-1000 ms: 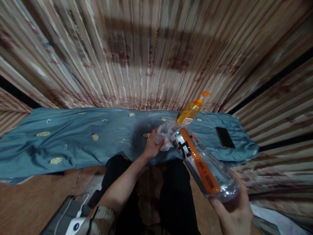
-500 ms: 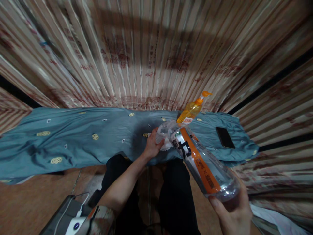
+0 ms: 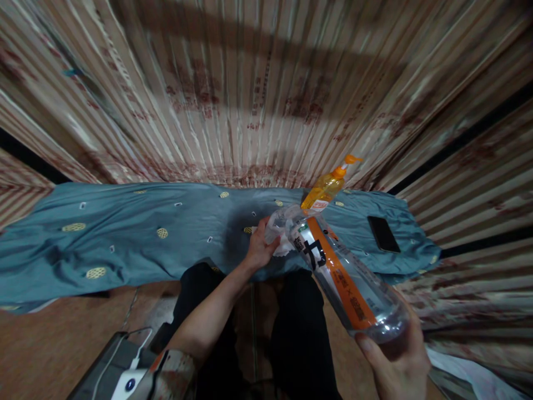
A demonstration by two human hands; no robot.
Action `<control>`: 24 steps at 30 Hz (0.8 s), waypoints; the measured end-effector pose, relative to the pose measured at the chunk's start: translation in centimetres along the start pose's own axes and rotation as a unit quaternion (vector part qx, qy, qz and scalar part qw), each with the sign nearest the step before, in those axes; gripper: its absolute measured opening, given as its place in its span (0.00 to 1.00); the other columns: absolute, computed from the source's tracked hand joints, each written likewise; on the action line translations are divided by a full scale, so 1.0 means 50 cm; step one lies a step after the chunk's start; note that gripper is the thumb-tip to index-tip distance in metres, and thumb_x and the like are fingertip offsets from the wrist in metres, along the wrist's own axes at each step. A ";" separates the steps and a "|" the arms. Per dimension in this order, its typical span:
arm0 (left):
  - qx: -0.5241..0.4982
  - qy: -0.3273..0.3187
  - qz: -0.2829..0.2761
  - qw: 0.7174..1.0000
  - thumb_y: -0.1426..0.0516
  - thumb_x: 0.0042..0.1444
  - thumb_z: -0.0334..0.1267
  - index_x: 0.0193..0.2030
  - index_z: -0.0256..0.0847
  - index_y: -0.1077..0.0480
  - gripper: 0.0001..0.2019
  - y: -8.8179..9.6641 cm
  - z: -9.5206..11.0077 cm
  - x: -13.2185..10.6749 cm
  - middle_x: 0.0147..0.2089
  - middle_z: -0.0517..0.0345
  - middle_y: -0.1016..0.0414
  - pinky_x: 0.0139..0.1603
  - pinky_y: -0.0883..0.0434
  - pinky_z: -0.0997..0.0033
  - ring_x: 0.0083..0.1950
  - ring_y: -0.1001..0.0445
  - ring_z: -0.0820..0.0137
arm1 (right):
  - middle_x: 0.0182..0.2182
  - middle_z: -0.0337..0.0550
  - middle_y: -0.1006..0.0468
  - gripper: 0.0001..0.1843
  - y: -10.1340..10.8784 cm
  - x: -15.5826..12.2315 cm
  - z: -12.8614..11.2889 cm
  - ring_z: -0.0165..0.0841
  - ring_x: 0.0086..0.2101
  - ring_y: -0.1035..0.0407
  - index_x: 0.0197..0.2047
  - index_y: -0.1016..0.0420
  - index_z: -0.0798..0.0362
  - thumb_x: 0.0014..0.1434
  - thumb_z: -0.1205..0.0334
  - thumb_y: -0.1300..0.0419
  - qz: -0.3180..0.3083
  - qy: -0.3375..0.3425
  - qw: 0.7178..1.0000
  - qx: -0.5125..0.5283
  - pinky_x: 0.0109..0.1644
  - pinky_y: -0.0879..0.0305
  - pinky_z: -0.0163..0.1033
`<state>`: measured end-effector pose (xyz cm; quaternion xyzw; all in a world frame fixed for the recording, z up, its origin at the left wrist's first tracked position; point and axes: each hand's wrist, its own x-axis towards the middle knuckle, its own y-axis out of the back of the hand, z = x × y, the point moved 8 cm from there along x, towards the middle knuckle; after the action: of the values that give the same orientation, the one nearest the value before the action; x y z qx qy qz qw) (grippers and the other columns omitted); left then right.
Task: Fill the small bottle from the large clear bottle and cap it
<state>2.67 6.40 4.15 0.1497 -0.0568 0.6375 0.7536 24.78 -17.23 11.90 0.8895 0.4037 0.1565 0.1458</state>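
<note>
A large clear plastic bottle (image 3: 345,272) with an orange and silver label lies slanted across my view, its base toward me on the right. My right hand (image 3: 400,355) grips it round the base. My left hand (image 3: 261,244) is closed round its clear upper end, where the cap and neck are hard to make out. White tissue (image 3: 285,244) shows just under that end, beside my left fingers; how it is held is unclear. Behind the bottle's upper end stands a pump bottle (image 3: 322,191) of yellow liquid with an orange pump head.
A blue-green cloth with pineapple prints (image 3: 137,239) covers the long surface before me. On its right part lies a dark phone (image 3: 383,233). Striped curtains (image 3: 233,100) hang behind and at the sides. Low at left, a white device (image 3: 129,383) has a cable plugged in.
</note>
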 end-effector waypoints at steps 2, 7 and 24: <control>0.006 0.001 0.000 1.000 0.40 0.54 0.46 0.58 0.41 0.39 0.26 0.001 0.000 0.000 0.50 0.52 0.24 0.49 0.26 0.61 0.47 0.23 0.62 | 0.57 0.50 0.29 0.51 -0.001 -0.001 -0.001 0.49 0.56 0.33 0.67 0.41 0.52 0.43 0.49 0.29 0.002 -0.004 1.000 0.000 0.59 0.35 0.49; 0.002 -0.013 0.000 1.000 0.40 0.54 0.46 0.57 0.40 0.38 0.26 0.001 0.004 0.002 0.49 0.51 0.24 0.50 0.26 0.62 0.47 0.23 0.62 | 0.56 0.51 0.29 0.49 0.001 0.001 -0.008 0.48 0.55 0.32 0.65 0.39 0.53 0.43 0.49 0.29 0.007 0.007 1.000 -0.003 0.58 0.35 0.49; 0.020 -0.013 0.004 1.000 0.39 0.54 0.45 0.58 0.41 0.38 0.26 0.002 0.002 0.002 0.49 0.53 0.23 0.50 0.26 0.62 0.47 0.22 0.63 | 0.58 0.52 0.30 0.52 0.000 0.002 0.004 0.49 0.55 0.33 0.67 0.41 0.52 0.42 0.49 0.28 0.001 0.000 1.000 0.010 0.58 0.35 0.48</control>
<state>2.62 6.50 4.27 0.1727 -0.0543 0.6394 0.7472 24.93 -17.18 11.73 0.8915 0.4041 0.1523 0.1367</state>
